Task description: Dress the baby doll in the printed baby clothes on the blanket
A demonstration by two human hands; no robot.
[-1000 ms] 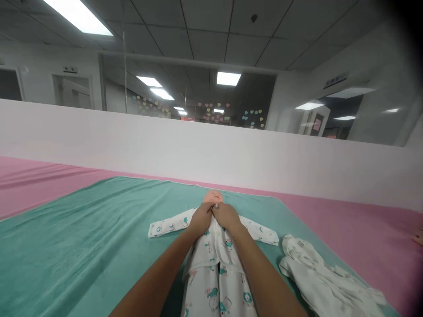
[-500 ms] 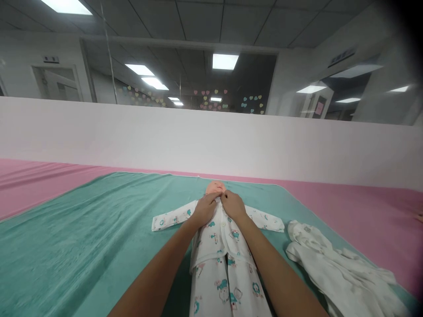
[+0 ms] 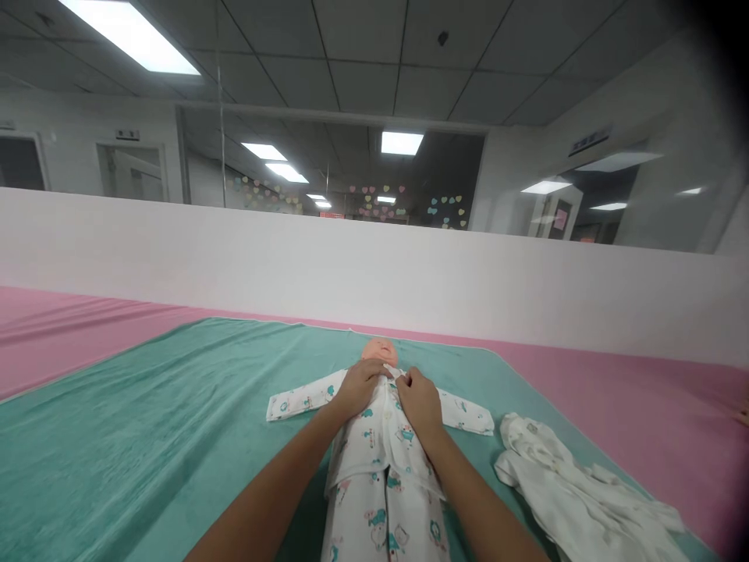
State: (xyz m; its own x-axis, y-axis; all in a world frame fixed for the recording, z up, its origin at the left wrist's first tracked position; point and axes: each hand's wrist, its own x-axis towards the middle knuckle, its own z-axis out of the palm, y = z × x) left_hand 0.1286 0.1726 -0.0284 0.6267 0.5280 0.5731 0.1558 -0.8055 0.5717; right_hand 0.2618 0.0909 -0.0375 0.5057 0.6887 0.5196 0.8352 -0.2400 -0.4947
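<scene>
A baby doll point(image 3: 380, 350) lies on its back, dressed in a white printed pajama top point(image 3: 368, 445) and matching pajama pants point(image 3: 356, 515). Both sleeves stretch out to the sides. At the doll's neck, my left hand point(image 3: 361, 386) rests on the chest with its fingertips closed on the collar. My right hand point(image 3: 421, 402), fingers curled, pinches the other front edge of the top just below the neck. The front edges meet along the middle, with a button visible below my hands. My fingers partly hide the collar.
A teal sheet point(image 3: 175, 421) lies under the doll over a pink cover point(image 3: 608, 390). Crumpled white clothing point(image 3: 579, 492) lies to the right. A low white wall point(image 3: 292, 269) with glass above stands behind. Part of another person's hand shows at the far right edge.
My right hand has shifted slightly away from the doll's chin, down along the top's front edge. My left hand stays at the collar. The view has tilted up a little.
</scene>
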